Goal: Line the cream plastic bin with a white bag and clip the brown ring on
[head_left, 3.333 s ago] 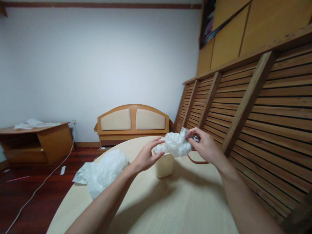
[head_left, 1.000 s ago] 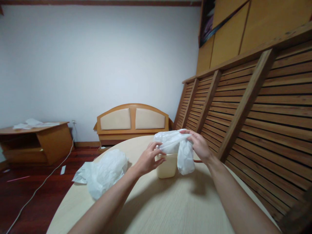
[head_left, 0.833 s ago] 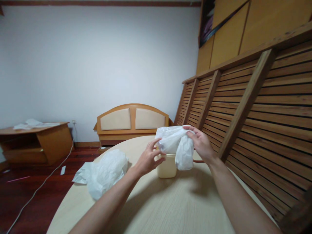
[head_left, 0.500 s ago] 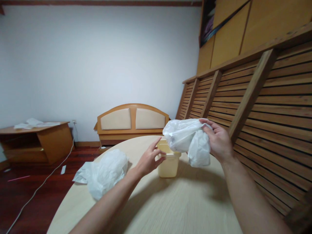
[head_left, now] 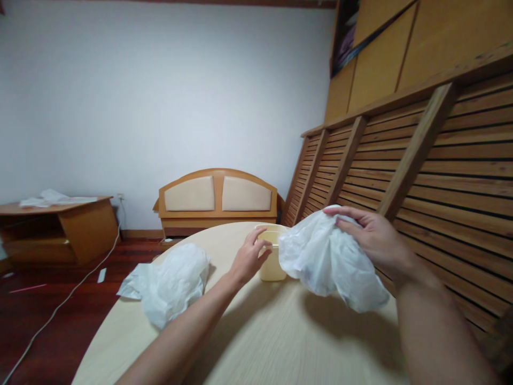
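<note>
My right hand [head_left: 371, 235] holds a crumpled white plastic bag [head_left: 328, 262] up above the table, pinched between thumb and fingers at its top. The bag hangs loose to the lower right, and its left edge covers part of a pale yellow plastic bin [head_left: 273, 267]. The bin stands upright on the round table. At the bin's left side, my left hand [head_left: 252, 254] has its fingers closed on the rim. A second crumpled white plastic bag [head_left: 174, 280] lies on the table to the left of my left forearm.
The round light-wood table [head_left: 256, 342] fills the foreground. A slatted wooden frame [head_left: 449, 203] leans close along the right. Behind the table is a padded headboard [head_left: 218, 195]. A low wooden desk [head_left: 86, 230] and a cable [head_left: 68, 302] on the floor are at left.
My right hand has moved right and slightly down with the bag, which has swung open and spread to the lower right. My left hand has closed on the bin's rim, and more of its left side shows.
</note>
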The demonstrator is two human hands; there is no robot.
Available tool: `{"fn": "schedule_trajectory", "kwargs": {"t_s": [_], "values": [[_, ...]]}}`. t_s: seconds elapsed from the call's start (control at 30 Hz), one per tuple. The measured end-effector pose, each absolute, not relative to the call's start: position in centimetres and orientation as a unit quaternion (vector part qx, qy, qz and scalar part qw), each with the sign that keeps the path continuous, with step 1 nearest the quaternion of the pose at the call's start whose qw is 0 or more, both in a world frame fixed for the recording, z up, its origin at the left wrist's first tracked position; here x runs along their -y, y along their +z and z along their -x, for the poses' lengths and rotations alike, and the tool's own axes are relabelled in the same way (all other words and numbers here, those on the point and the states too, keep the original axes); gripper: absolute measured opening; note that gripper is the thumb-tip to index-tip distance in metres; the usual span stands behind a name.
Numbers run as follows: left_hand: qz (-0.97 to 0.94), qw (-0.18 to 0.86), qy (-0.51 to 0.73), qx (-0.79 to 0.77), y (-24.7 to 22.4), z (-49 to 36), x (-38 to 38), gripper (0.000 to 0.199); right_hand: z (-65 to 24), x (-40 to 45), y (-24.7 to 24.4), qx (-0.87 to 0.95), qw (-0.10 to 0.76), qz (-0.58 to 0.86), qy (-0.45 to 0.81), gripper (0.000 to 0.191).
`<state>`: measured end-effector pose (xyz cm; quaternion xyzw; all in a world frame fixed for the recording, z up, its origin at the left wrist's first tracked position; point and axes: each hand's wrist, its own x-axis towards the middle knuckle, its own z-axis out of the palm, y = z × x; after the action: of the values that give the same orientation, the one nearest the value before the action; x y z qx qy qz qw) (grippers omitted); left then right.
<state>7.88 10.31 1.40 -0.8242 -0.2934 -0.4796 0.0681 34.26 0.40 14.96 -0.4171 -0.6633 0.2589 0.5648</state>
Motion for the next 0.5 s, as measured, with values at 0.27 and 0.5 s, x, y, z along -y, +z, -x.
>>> {"fn": "schedule_trajectory", "kwargs": {"t_s": [0.27, 0.5], "values": [[0.793, 0.009, -0.517, 0.322, 1.4, -6.8, -8.2, 0.026, -32.1, -1.1, 14.2, 0.809, 0.334, 0.412, 0.256, 0.037], [0.784, -0.265, -0.478, 0.295, -1.5, -5.2, -3.7, 0.085, -29.3, -1.7, 12.9, 0.865, 0.294, 0.326, 0.242, 0.031]]}}
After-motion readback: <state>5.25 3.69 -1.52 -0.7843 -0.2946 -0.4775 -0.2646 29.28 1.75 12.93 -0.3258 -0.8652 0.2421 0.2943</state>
